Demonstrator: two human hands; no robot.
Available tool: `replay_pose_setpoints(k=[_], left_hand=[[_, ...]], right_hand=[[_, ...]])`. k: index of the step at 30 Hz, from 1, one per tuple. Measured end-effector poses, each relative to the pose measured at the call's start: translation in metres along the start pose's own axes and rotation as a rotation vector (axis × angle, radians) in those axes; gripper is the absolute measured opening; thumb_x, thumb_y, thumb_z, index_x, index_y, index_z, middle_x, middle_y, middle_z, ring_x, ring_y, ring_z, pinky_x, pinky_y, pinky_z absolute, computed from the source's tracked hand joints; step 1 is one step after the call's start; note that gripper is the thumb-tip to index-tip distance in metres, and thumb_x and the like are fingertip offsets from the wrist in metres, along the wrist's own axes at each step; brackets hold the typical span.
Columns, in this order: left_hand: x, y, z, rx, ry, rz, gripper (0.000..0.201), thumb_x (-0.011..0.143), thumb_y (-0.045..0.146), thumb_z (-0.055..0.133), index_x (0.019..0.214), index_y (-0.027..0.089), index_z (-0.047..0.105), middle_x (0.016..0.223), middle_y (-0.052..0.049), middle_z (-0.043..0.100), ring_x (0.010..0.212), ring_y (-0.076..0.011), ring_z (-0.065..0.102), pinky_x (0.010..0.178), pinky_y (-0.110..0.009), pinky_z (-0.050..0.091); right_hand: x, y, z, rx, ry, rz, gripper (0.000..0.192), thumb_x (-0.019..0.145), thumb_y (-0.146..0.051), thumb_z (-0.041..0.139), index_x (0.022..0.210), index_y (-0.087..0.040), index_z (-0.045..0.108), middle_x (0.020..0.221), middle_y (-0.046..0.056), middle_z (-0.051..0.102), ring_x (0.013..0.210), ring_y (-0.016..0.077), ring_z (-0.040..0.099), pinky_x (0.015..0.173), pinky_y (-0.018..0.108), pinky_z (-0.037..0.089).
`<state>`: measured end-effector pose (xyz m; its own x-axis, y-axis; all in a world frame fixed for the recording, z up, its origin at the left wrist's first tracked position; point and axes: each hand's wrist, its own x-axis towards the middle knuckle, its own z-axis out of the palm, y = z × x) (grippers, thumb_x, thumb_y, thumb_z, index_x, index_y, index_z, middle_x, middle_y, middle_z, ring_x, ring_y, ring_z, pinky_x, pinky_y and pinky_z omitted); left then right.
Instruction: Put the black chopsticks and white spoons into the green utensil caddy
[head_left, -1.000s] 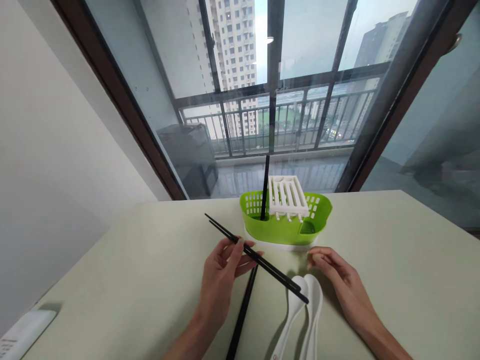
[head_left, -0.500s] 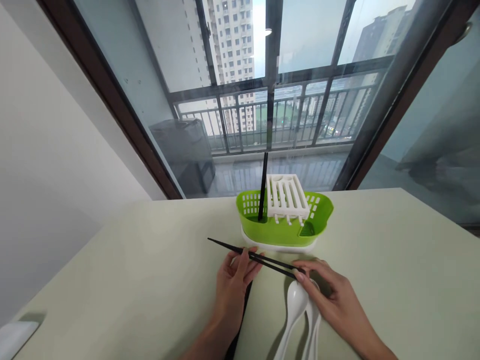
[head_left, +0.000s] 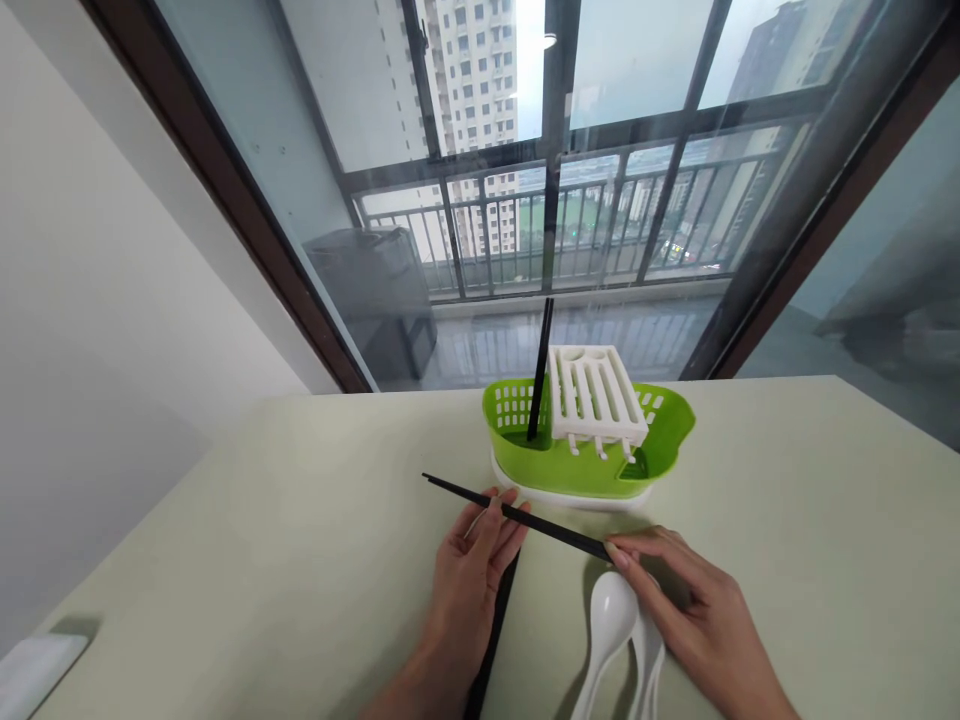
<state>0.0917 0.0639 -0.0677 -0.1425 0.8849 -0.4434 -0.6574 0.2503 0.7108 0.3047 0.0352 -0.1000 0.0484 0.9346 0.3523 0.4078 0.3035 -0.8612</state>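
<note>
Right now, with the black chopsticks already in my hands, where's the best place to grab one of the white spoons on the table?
Probably by the handle. The white spoons lie flat, bowls toward the green holder, handles running back toward you. Your right hand rests over them while pinching the chopsticks with the left hand, so come down from above on the near side, behind the bowls.

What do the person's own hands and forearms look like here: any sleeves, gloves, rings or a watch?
Both are bare. The left hand and right hand wear no gloves or visible rings, and the forearms show no sleeves, watch or bracelet down to the frame's bottom edge. Fingernails look short and unpainted.
</note>
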Motion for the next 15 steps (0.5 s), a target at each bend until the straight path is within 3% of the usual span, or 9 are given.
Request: replay_pose_setpoints(k=[15], left_hand=[[0.0039, 0.0054, 0.0024, -0.063, 0.061, 0.002, 0.017, 0.091, 0.006, 0.069, 0.107, 0.010, 0.068, 0.119, -0.015, 0.075, 0.104, -0.0244, 0.075, 0.097, -0.034, 0.062]], right_hand=[[0.0007, 0.0046, 0.0007, 0.000, 0.054, 0.049, 0.021, 0.092, -0.044, 0.066, 0.094, -0.026, 0.076, 0.090, 0.005, 0.075, 0.086, 0.0233, 0.068, 0.079, 0.033, 0.054]])
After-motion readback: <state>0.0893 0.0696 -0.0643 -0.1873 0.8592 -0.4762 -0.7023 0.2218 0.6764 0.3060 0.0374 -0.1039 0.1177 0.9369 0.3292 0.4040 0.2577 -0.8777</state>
